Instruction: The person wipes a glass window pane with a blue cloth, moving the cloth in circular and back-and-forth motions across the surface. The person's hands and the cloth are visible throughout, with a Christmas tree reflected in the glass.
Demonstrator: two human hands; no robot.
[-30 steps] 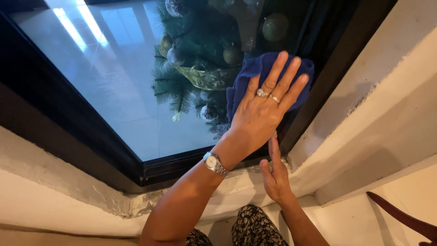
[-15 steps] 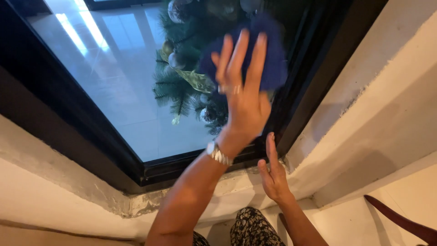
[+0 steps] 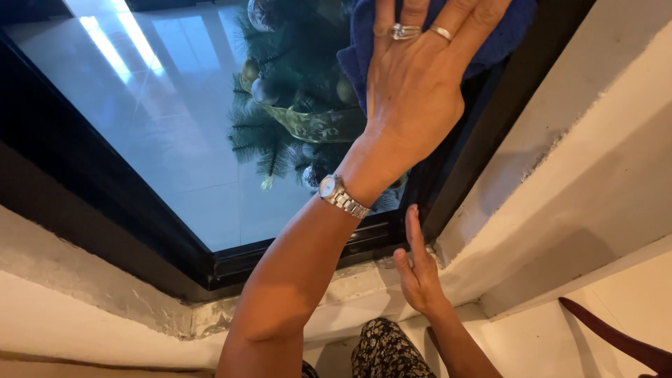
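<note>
Head view: left hand [image 3: 413, 77], fingers spread flat, presses the blue cloth [image 3: 507, 35] high against the window glass [image 3: 161, 119], lower pane unwiped-looking; right hand [image 3: 420, 273], open, braces on the sill [image 3: 350, 294].

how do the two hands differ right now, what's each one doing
The left hand is raised high and lies flat on a blue cloth against the window glass; the right hand sits low on the pale sill, holding nothing. The left hand wears rings and a silver wristwatch; the right hand shows none. Both have their fingers straight.
</note>
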